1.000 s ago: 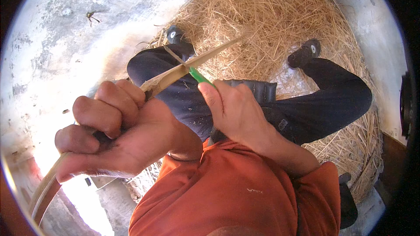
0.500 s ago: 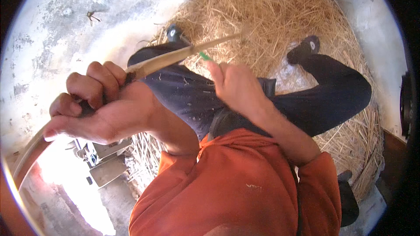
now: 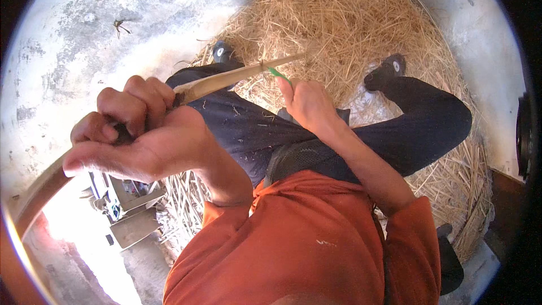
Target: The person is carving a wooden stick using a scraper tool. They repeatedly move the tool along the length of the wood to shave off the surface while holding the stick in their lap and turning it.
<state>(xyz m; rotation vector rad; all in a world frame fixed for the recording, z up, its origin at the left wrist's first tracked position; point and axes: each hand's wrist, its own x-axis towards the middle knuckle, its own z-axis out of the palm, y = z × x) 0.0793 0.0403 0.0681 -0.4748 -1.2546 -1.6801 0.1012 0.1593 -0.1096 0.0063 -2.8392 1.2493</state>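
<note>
My left hand (image 3: pixel 138 127) is wrapped round the dark middle of a long, bow-like wooden stave (image 3: pixel 226 78). The pale stave tapers away over my lap toward the straw, and its other half bends down past my thumb to the left rim. A narrow dark band crosses it near the far part. My right hand (image 3: pixel 310 101) is closed, thumb up, on a thin green piece (image 3: pixel 276 74) whose tip meets the stave beside that band. What the green piece is, and how much of it lies inside the fingers, I cannot make out.
My legs (image 3: pixel 418 121) in dark trousers are bent in front of me. Loose straw (image 3: pixel 339 17) covers the ground beyond and to the right. A pale worn slab (image 3: pixel 158 5) lies at the far left. Metal box-like parts (image 3: pixel 132 226) stand by my left side.
My left hand and the stave have shifted slightly right. The right hand has moved a little right, and more of the green piece now shows above the thumb.
</note>
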